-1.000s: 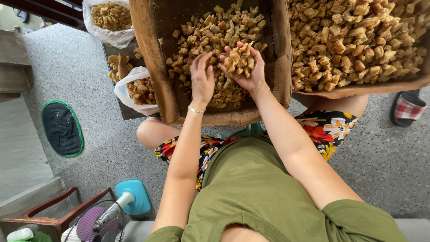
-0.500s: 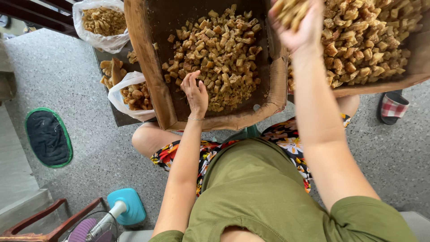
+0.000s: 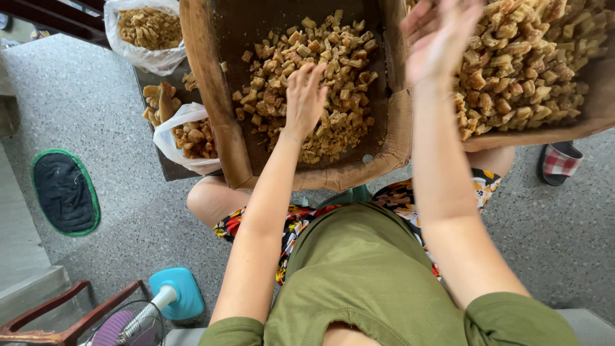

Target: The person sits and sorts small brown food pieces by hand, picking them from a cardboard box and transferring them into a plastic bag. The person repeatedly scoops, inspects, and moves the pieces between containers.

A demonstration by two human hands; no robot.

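My left hand (image 3: 305,97) lies flat, fingers apart, on a heap of small brown chunks (image 3: 327,77) in a brown cardboard box (image 3: 211,83) resting against my knees. My right hand (image 3: 435,40) is raised and blurred, fingers spread, palm empty, above the seam between this box and a second cardboard box (image 3: 564,128) on the right. The right box is piled high with the same kind of pale brown chunks (image 3: 532,57). I sit with a green shirt and flowered shorts showing below.
Two white plastic bags of chunks sit left of the boxes, one at the top (image 3: 142,29) and one lower (image 3: 189,138). A dark mat with green edge (image 3: 64,192), a blue fan base (image 3: 178,293), a wooden chair frame (image 3: 57,317) and a checked slipper (image 3: 560,163) lie on the speckled floor.
My right hand lifted a handful of chunks from the left box, swung right and now shows an empty, spread palm over the right box. The left hand stayed on the heap.
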